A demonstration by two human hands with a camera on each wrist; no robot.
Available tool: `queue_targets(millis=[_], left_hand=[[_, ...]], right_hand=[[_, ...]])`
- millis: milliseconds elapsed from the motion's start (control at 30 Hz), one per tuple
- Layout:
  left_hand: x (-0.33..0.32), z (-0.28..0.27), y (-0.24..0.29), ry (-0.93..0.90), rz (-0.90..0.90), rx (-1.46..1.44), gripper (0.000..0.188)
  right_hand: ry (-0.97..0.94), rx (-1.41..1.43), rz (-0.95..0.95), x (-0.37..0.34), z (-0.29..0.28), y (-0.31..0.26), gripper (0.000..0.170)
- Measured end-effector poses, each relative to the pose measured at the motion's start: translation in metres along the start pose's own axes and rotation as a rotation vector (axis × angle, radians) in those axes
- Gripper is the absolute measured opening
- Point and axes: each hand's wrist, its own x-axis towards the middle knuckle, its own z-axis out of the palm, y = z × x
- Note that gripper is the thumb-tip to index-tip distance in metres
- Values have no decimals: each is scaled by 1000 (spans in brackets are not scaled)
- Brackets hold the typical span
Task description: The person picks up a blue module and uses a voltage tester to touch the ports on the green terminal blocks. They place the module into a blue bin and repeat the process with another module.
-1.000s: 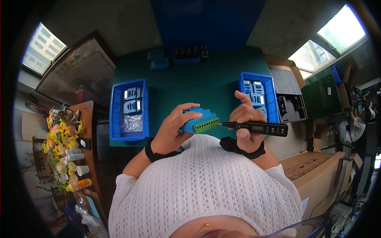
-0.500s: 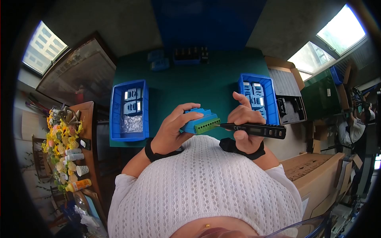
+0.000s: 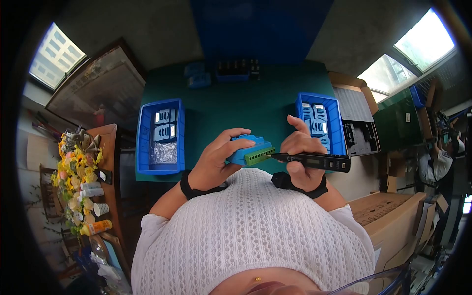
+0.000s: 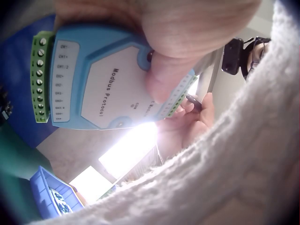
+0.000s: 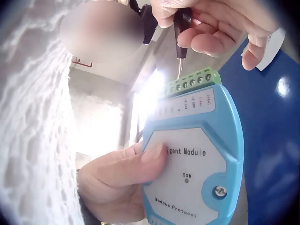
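Note:
Held between the thumb and fingers of my left hand (image 3: 214,160) is a blue Modbus module (image 4: 108,79) with a pale printed label. Green screw terminal blocks (image 5: 192,80) run along two of its opposite edges. My right hand (image 3: 305,155) grips a black pen-style screwdriver (image 3: 319,161) with a small display and buttons, index finger raised off it. In the right wrist view, the thin metal tip comes down at the screws of one terminal block. The module is raised in front of the chest, tilted so this block faces the right hand.
On the green table (image 3: 241,108), a blue bin (image 3: 181,142) at left holds similar modules and a clear plastic bag. Another blue bin (image 3: 337,120) with modules stands at right. More modules (image 3: 199,80) and a dark parts holder (image 3: 233,71) lie at the back. An open cardboard box (image 3: 361,132) sits beyond the right edge.
The screwdriver has shifted slightly left, its tip now farther in from the right end of the terminal row. The module has moved a little to the right. Both grips stay the same.

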Motion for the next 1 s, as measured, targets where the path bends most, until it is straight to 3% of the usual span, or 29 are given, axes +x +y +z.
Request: queue_targets(millis=[1000], left_hand=[[-3,2,-3,-44,-80,-63,58]], right_hand=[[-40,49,2,-1,3,4,32]])
